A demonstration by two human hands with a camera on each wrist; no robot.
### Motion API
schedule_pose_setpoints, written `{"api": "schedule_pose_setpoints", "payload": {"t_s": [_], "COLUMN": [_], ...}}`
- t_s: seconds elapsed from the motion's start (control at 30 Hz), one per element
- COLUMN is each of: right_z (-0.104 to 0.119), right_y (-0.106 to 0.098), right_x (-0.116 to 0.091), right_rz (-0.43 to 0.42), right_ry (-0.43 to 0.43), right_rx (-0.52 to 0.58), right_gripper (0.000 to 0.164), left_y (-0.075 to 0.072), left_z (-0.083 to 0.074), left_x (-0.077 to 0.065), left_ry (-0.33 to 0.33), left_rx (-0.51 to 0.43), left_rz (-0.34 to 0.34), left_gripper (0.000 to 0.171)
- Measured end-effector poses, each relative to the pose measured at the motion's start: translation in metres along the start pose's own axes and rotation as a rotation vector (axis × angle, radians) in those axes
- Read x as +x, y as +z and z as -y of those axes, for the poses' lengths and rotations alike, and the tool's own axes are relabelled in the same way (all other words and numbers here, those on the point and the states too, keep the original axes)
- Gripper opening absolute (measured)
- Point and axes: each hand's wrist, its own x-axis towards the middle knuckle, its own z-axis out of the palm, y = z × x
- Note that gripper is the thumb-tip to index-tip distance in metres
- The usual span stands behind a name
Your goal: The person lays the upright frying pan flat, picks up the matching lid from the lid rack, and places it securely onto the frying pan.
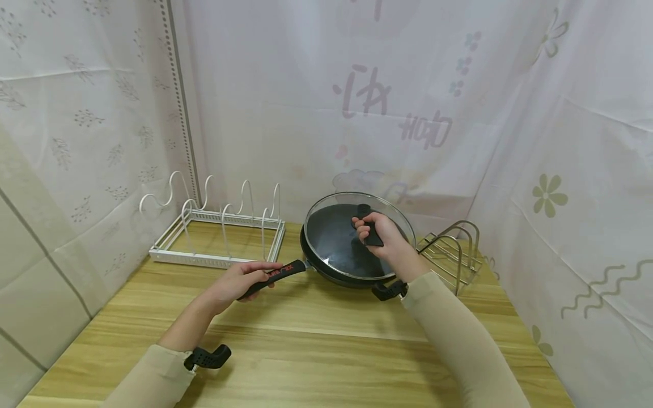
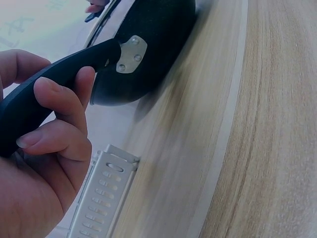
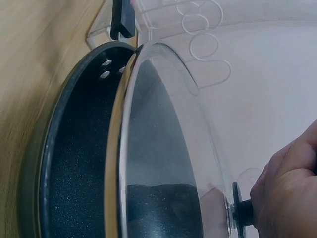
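Observation:
A dark frying pan [image 1: 329,273] sits toward the back of the table, its long black handle [image 1: 293,268] pointing left. My left hand [image 1: 240,283] grips that handle, fingers wrapped underneath in the left wrist view. Over the pan is a round glass lid [image 1: 329,226] with a metal rim. My right hand [image 1: 380,232] holds the lid by its black knob handle [image 1: 374,238]. In the right wrist view a wedge of gap shows between the lid [image 3: 153,129] and the speckled pan interior [image 3: 74,158], so the lid is tilted up on that side.
A white wire rack [image 1: 191,259] with curved dividers stands at the back left. Behind my right forearm is a smaller metal rack [image 1: 459,255] with rounded loops. Patterned curtains [image 1: 306,85] hang along the back and sides of the wooden table [image 1: 316,351].

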Motion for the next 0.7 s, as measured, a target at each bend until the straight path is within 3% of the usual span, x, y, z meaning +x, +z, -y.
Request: {"api": "schedule_pose_setpoints", "payload": {"t_s": [0.7], "right_z": [-0.010], "right_y": [0.000], "right_x": [0.011], "right_rz": [-0.037], "right_ry": [0.033], "right_rx": [0.008], "right_gripper": [0.044], "left_y": [0.000], "left_z": [0.002], "left_x": [0.001], "left_ry": [-0.003], "left_rx": [-0.006], "left_rz": [-0.003], "left_gripper": [0.048]}}
